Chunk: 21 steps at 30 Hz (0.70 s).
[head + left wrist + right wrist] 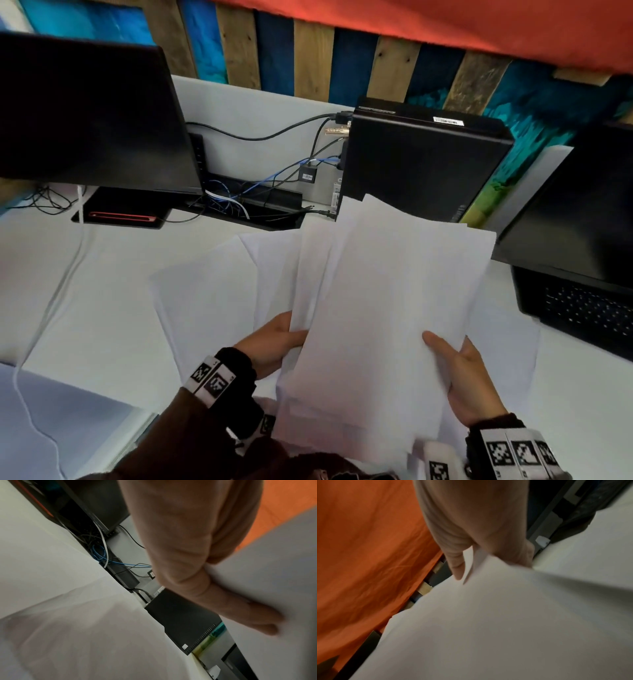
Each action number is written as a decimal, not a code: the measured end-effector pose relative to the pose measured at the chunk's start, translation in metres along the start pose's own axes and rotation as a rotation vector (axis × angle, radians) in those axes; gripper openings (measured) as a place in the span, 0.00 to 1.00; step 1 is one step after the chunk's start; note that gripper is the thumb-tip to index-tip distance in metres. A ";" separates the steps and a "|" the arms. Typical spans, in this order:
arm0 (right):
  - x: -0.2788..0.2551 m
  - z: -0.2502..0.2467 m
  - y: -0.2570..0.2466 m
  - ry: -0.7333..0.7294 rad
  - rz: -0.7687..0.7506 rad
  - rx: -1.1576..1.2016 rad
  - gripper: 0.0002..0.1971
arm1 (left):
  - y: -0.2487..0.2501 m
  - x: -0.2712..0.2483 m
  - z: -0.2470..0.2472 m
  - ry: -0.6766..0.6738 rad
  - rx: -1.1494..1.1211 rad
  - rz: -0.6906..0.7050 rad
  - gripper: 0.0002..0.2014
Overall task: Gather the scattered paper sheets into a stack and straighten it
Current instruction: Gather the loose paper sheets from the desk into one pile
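We observe the left hand point(270, 346) and right hand point(469, 380) both grasping an uneven stack of paper sheets point(383, 301) raised above the tabletop point(102, 291); further sheets point(205, 294) lie beneath.

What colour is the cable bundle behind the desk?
Mostly blue cables, with black and white ones; clearest in the head view.

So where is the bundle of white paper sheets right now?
In the head view, the bundle of white paper sheets is centre-right, lifted between the left hand and right hand, in front of the black computer box.
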State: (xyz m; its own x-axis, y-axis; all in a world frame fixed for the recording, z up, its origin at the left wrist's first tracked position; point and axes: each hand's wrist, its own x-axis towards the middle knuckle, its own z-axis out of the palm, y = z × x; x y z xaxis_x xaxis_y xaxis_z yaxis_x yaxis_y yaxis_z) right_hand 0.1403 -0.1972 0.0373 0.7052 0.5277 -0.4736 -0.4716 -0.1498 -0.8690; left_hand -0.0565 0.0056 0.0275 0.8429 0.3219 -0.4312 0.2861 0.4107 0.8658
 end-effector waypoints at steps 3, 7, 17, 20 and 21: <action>0.005 0.012 0.003 -0.089 0.018 -0.031 0.31 | -0.005 -0.009 -0.008 -0.003 -0.061 -0.001 0.17; 0.008 0.021 0.011 -0.209 0.187 -0.099 0.23 | -0.012 -0.016 -0.013 0.005 -0.080 -0.034 0.15; 0.003 0.005 0.008 -0.056 0.071 -0.049 0.10 | -0.017 0.022 -0.048 0.488 0.150 -0.178 0.22; -0.006 -0.012 0.003 0.020 0.023 0.021 0.10 | -0.024 0.052 -0.068 0.774 0.620 -0.314 0.35; -0.010 -0.017 0.001 0.040 0.013 0.043 0.10 | -0.023 0.058 -0.068 0.803 0.729 -0.357 0.37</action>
State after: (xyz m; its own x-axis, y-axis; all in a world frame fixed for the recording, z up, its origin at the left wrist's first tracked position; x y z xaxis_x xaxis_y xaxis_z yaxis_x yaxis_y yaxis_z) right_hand 0.1419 -0.2170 0.0388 0.7192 0.4918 -0.4909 -0.5026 -0.1198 -0.8562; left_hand -0.0455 0.0729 -0.0348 0.2003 0.8465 -0.4933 0.8685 0.0797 0.4893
